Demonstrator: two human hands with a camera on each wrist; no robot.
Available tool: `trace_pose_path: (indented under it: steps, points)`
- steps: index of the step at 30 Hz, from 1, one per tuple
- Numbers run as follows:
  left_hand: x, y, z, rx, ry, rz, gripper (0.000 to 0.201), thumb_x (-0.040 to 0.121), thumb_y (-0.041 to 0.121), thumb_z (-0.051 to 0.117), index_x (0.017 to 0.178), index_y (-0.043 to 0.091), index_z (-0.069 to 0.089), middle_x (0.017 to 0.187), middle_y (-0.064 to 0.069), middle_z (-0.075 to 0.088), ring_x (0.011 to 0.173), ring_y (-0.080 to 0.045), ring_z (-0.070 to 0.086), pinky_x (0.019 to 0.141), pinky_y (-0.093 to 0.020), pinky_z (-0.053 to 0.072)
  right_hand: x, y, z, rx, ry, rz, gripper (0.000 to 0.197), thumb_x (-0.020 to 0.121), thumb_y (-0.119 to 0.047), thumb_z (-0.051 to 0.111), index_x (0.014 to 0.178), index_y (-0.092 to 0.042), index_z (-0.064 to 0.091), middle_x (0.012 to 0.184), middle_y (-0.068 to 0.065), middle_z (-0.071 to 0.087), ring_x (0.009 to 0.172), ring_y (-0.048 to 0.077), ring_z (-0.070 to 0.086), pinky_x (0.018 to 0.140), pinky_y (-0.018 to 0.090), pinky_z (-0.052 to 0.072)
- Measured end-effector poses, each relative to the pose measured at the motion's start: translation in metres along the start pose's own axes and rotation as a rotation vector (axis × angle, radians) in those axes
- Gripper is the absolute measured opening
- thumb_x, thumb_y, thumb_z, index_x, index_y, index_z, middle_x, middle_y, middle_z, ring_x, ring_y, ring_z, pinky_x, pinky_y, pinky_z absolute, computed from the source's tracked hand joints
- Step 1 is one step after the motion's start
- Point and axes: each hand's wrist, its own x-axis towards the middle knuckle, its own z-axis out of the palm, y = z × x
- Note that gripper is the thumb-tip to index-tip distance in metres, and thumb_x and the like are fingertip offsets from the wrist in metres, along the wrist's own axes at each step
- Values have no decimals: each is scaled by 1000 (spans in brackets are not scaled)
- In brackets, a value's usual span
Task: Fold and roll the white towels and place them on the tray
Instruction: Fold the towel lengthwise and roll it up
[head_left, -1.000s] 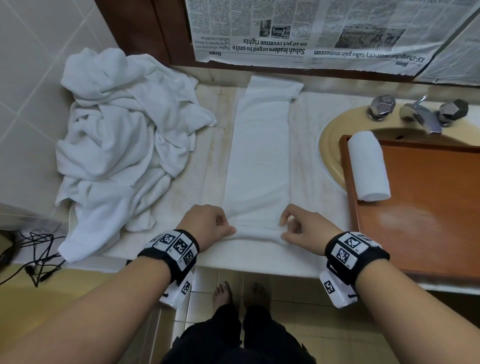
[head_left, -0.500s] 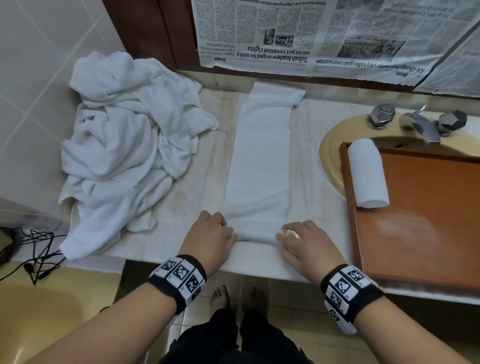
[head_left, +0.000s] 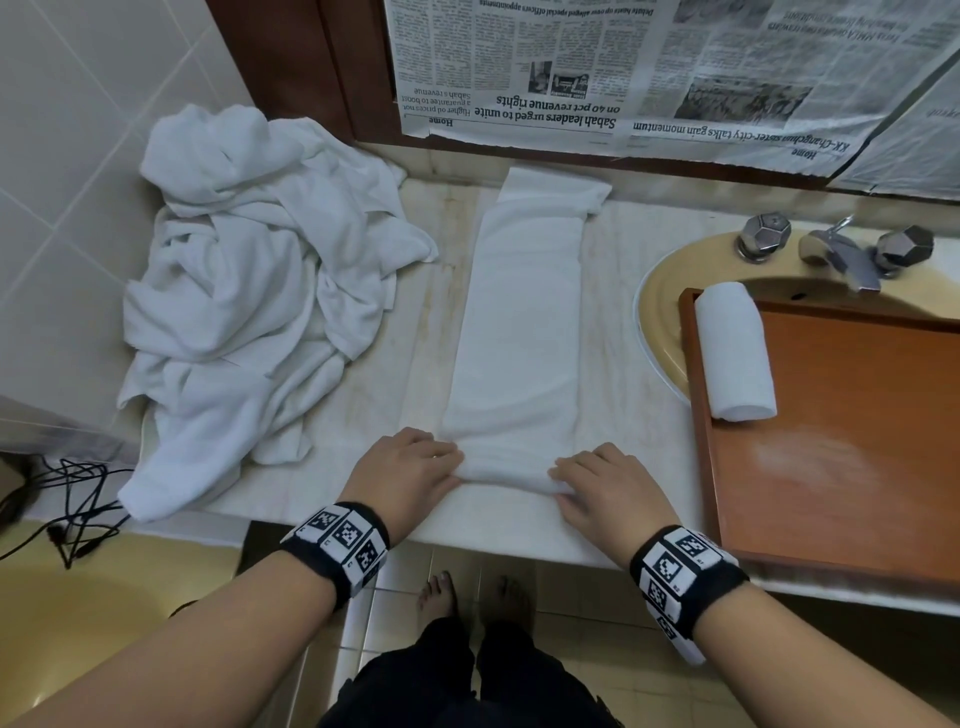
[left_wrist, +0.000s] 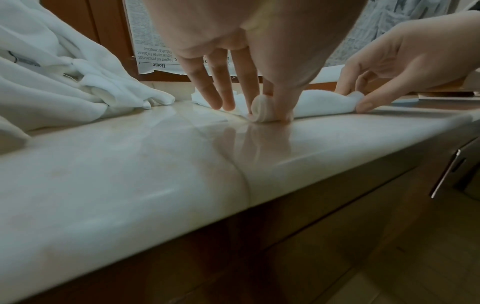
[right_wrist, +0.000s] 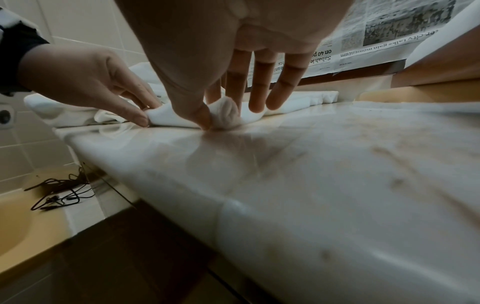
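As left hand (head_left: 410, 470), right hand (head_left: 605, 491) pinch its rolled near end, towel (head_left: 519, 332) lies front-to-back

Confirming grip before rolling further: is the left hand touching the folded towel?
Touching. The left wrist view shows the left hand with its thumb and fingers pinching the rolled end of the folded towel.

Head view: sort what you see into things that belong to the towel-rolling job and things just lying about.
Job: folded towel, left hand, right hand, rolled towel, tray, towel pile.
Lying about: newspaper, taps, black cables.
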Motion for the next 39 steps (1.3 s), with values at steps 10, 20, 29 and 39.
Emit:
trace_pose_path:
  steps: [10, 20, 29, 39]
  points:
    - [-6, -1, 2, 4, 25, -52, 37, 97, 54, 46, 104, 31, 74, 97, 6, 59, 89, -24, 54, 66, -39, 51, 4, 3, -8, 75, -99, 39, 21, 77, -32, 77, 97, -26, 77, 91, -12, 63, 91, 18, 57, 71, 34, 49]
    - [19, 5, -34, -368, -294, -445, 27, 95, 50, 64, 111, 34, 78, 99, 15, 67, 91, -7, 58, 74, -16, 43, 33, 13, -35, 406, -439, 333, 14, 88, -35, 75, 99, -29, 74, 90, -14, 63, 84, 0, 59, 74, 12, 42]
    - [46, 19, -46, -274, -313, -712, 20, 81, 47, 80, 79, 27, 75, 84, 8, 73, 84, -13, 66, 76, -31, 58, 47, 19, -43, 533, -468, 402, 19, 79, -31, 82, 85, -32, 64, 78, -3, 71, 74, 15, 67, 78, 34, 52]
    - [18, 30, -18, -60, -35, -415, 14, 97, 41, 65, 95, 32, 75, 95, 6, 53, 98, -20, 42, 77, -33, 51, 15, 6, -34, 316, -296, 281, 10, 97, -41, 62, 99, -42, 71, 91, -12, 64, 90, 6, 56, 85, 31, 51]
